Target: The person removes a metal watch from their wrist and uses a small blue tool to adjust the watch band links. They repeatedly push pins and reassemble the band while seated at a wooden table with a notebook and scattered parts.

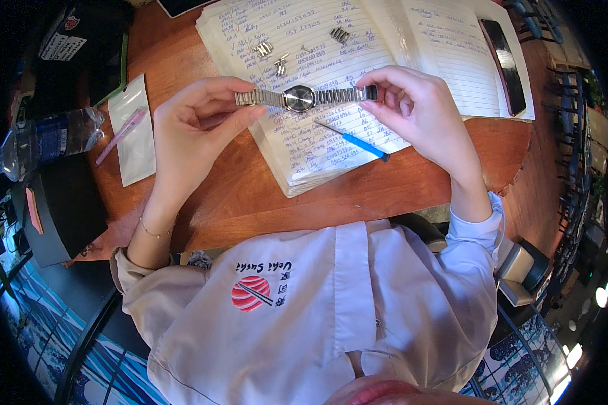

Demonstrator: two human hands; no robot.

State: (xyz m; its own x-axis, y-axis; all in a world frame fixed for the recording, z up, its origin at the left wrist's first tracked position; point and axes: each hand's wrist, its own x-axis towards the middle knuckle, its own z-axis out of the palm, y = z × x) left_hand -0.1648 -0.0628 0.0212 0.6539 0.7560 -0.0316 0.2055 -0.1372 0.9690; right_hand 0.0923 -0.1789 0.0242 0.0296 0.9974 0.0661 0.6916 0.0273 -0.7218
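A wristwatch [298,99] with a dark round dial and a silver metal link band is stretched out level between my hands, above an open notebook. My left hand [206,118] pinches the left end of the band between thumb and fingers. At the other end, by the clasp, my right hand [412,104] grips the band the same way. Just below the watch a small blue screwdriver [355,142] lies on the page, its thin tip pointing up and left. Loose metal band links [280,66] rest on the paper beyond the watch, with another link piece [340,34] farther right.
The lined notebook [304,177] with handwriting spreads over the wooden table [250,219]. A dark phone [503,67] lies on its right page. To the left are a pink pen [120,137] on a white pouch [136,169], a clear water bottle [51,142] on its side, and a black box [64,209].
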